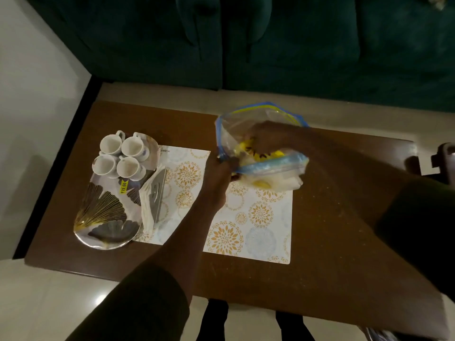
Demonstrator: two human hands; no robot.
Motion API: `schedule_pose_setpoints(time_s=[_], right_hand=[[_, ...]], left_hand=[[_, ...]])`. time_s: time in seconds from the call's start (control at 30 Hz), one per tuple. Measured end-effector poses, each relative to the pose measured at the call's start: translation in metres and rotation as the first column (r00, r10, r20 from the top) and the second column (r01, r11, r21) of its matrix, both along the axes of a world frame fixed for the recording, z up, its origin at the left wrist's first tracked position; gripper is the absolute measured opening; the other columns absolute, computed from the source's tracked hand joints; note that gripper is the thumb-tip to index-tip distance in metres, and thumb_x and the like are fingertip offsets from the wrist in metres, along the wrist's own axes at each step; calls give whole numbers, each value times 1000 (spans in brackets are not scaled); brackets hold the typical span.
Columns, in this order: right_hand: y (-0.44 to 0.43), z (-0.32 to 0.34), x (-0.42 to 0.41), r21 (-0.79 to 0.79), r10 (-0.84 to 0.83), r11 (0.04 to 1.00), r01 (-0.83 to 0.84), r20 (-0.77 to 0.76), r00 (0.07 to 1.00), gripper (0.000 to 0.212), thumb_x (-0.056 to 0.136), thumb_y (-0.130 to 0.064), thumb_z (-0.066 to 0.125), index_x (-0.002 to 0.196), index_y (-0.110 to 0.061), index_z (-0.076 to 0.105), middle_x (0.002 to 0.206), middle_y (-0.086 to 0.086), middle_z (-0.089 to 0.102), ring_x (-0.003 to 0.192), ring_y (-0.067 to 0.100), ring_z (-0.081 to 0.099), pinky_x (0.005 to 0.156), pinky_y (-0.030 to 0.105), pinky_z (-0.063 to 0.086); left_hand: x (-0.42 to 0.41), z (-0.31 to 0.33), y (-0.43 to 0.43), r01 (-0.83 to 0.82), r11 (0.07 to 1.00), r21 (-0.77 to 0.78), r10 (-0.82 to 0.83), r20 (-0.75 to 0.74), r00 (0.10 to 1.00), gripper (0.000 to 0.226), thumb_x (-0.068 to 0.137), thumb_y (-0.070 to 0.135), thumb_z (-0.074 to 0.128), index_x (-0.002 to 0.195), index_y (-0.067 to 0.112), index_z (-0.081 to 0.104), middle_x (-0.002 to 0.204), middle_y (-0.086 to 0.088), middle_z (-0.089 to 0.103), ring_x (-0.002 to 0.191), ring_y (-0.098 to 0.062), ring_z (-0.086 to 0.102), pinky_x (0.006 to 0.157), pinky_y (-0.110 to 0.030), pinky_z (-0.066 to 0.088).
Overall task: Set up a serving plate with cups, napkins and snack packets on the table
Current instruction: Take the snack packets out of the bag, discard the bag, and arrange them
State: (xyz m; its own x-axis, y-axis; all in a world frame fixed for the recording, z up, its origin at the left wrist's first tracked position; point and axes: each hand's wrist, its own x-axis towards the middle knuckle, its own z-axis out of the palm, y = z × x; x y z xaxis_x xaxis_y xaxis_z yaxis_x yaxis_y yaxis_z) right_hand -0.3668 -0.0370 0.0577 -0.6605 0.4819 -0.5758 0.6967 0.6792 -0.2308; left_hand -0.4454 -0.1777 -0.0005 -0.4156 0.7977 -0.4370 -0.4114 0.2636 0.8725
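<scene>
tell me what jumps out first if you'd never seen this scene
The clear zip bag at the middle of the table draws the eye: the right hand is plunged inside it among yellow packets, while the left hand grips its blue rim. To the left, four white cups cluster at the far end of a leaf-patterned plate, with a napkin holder beside it on a floral mat.

2 bare forearms, dark sleeves (pixel 138 303) above the elbows, dark trouser legs (pixel 214 321) below
</scene>
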Motion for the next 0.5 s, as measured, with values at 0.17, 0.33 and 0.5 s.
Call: schedule_pose_setpoints(time_s=[0.17,0.33,0.5], right_hand=[[10,45,-29,191,-62,973,131,-330,942,17,82,-12,51,82,-3,66,76,9,63,77,27,60,52,28,35],[-11,24,-31,189,-228,937,294,-310,923,26,93,-18,46,112,-9,61,110,15,65,92,29,61,69,31,40],[-16,28,-30,-127,-414,895,428,-597,688,28,85,-15,57,111,-12,68,108,12,70,98,27,65,79,29,46]], left_hand=[[4,16,12,-239,970,35,238,-305,922,36,73,9,56,107,5,44,76,-1,58,52,-11,57,55,-33,51],[11,15,13,-271,962,43,269,-341,901,44,77,0,59,111,20,39,79,7,64,52,-12,68,57,-36,60],[6,10,4,-369,929,5,345,-369,863,45,75,4,58,111,21,38,69,-1,65,54,-14,68,61,-40,61]])
